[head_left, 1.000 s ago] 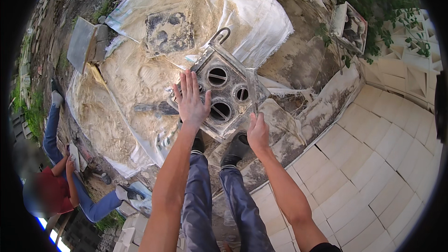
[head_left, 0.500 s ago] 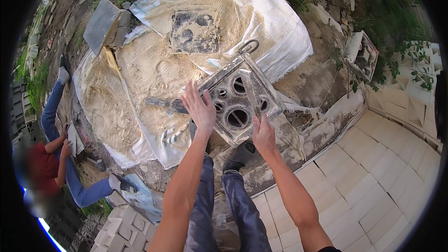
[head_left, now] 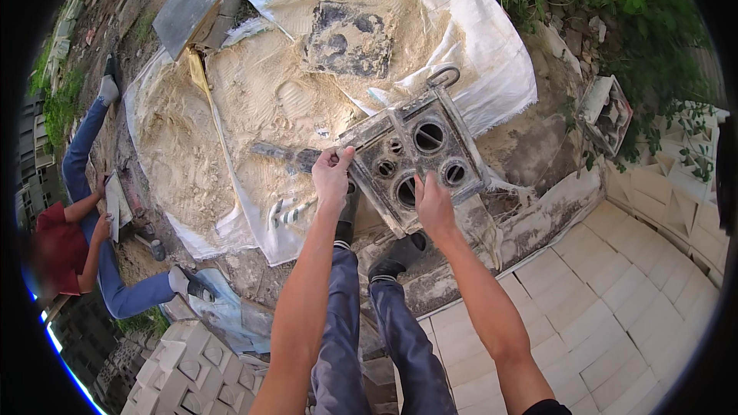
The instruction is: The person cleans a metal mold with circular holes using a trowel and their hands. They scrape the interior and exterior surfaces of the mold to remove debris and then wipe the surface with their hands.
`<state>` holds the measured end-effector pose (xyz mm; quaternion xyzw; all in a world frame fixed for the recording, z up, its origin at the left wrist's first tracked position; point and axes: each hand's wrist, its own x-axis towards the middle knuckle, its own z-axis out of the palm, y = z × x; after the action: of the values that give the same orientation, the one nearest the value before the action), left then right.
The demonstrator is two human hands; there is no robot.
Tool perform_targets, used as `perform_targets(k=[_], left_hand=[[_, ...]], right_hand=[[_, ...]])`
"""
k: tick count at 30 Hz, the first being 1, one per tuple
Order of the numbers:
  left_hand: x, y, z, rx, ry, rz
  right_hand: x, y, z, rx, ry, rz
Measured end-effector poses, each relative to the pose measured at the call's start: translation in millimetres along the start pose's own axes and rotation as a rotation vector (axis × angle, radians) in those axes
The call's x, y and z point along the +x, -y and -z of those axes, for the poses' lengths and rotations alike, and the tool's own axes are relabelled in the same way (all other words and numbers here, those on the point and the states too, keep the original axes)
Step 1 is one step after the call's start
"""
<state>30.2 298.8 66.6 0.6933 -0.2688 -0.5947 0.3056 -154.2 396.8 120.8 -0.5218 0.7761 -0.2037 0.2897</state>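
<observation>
Mould [head_left: 432,161], centre of frame. The right hand's [head_left: 436,206] grip is closed round a bar [head_left: 406,141] over the face; the left hand [head_left: 332,177] curls at the left corner, its hold unclear. Good strokes need the bar flat, the mould braced.

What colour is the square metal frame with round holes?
The square metal frame is grey with pale, sandy smears, best seen in the head view.
</observation>
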Motion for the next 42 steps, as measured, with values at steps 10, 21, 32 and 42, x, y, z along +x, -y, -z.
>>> perform_targets(k=[10, 21, 32, 42], left_hand=[[5, 6, 2, 0.046, -0.023, -0.089], [-27, 0, 12, 0.135, 0.308, 0.144], [-24, 2, 16, 0.126, 0.313, 0.150], [-25, 5, 14, 0.119, 0.297, 0.118]], right_hand=[[-6, 19, 9, -0.031, 0.105, -0.086], [-126, 36, -41, 0.234, -0.013, -0.117], [-157, 13, -74, 0.140, -0.072, -0.096], [-159, -2, -65, 0.126, 0.015, -0.167]])
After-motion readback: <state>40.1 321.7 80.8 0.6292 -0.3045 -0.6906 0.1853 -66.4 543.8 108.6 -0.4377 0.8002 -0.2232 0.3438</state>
